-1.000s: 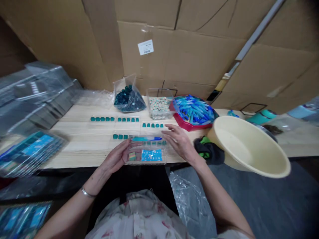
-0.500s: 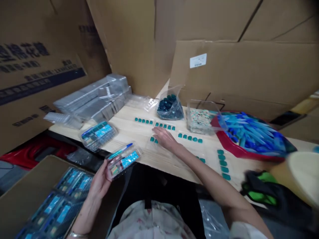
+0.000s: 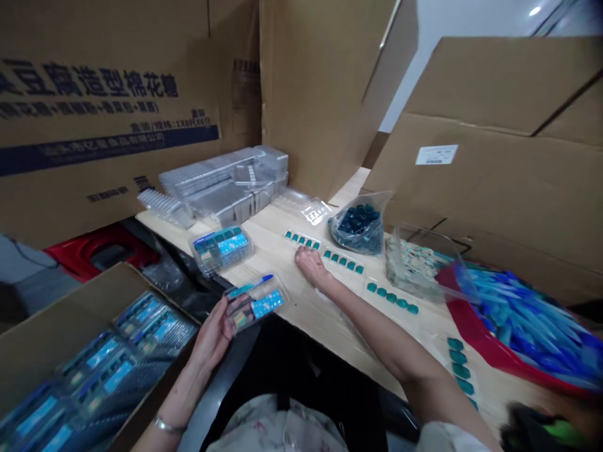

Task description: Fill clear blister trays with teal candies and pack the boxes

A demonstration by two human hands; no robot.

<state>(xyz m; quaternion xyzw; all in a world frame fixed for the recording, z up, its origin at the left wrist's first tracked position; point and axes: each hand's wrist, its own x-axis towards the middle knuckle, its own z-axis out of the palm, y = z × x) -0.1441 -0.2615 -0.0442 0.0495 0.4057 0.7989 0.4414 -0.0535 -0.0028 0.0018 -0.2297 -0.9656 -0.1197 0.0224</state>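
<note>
My left hand (image 3: 211, 336) grips the near left end of a clear plastic case (image 3: 257, 306), held tilted over the table's front edge. Inside the case show a blue-patterned strip, a blue pen-like stick and small coloured pieces. My right hand (image 3: 311, 267) rests low over the wooden table with its fingers curled in; whatever they hold is hidden. Just beyond those fingers lie a row of teal gem-like pieces (image 3: 301, 240) and another teal row (image 3: 343, 260). Further right are more teal pieces (image 3: 392, 297), also in a line.
Filled cases (image 3: 221, 247) are stacked at left, before clear empty trays (image 3: 221, 182). An open carton (image 3: 61, 307) below holds more cases. Along the back stand a bag of dark teal pieces (image 3: 358, 223), a clear box (image 3: 400, 276) and a red basin (image 3: 475, 339) of blue sticks.
The view has swung left. My right hand's fingers have curled in, and the teal pieces beside them no longer show. My left hand still holds the case.
</note>
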